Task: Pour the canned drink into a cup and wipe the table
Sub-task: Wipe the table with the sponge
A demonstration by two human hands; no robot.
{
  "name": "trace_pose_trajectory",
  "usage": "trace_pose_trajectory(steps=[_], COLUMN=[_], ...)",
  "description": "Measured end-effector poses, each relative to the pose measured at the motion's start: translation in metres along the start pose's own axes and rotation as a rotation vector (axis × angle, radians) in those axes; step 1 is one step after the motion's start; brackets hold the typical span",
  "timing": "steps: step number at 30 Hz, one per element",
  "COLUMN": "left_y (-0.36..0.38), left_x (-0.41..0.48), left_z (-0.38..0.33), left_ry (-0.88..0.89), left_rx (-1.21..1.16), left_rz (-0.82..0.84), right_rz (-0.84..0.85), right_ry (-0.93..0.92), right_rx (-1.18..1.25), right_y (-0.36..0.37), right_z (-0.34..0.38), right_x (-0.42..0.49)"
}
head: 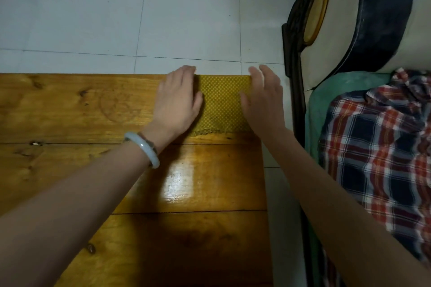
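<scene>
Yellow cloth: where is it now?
Head view: the yellow cloth lies flat at the far right corner of the wooden table, left hand on its left edge, right hand at its right edge.

You have two hands in view — left hand and right hand — plus one yellow cloth at the far right corner of one wooden table. Count one pale bangle and one plaid fabric too.

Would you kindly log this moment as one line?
step: wiping | left hand: open, on cloth | right hand: open, on cloth | cloth: table's far right corner | can, cup: not in view
</scene>
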State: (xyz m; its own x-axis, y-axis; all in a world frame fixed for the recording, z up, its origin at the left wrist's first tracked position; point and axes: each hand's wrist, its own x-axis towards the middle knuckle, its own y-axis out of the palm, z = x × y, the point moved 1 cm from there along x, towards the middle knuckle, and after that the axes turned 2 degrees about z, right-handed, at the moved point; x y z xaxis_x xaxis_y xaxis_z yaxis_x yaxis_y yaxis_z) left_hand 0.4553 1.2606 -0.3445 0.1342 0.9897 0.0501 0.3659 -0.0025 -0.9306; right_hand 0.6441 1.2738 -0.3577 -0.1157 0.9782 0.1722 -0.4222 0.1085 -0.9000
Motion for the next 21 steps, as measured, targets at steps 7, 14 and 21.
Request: trace_pose_trajectory(steps=[7,14,21], left_y=[0.016,-0.001,-0.068], left_x=[-0.029,-0.046,-0.143], left_z=[0.003,0.000,0.007], left_ry=[0.159,0.079,0.034], left_rx=[0.262,0.214,0.194], left_rz=[0.273,0.313,0.362], right_rz=[0.279,0.311,0.473], right_ry=[-0.087,-0.046,-0.085], right_rx=[-0.211,-0.219,-0.126], right_y=[0.019,0.000,-0.054], right_z=[0.003,0.024,0.102], right_x=[-0.036,-0.044,-0.111])
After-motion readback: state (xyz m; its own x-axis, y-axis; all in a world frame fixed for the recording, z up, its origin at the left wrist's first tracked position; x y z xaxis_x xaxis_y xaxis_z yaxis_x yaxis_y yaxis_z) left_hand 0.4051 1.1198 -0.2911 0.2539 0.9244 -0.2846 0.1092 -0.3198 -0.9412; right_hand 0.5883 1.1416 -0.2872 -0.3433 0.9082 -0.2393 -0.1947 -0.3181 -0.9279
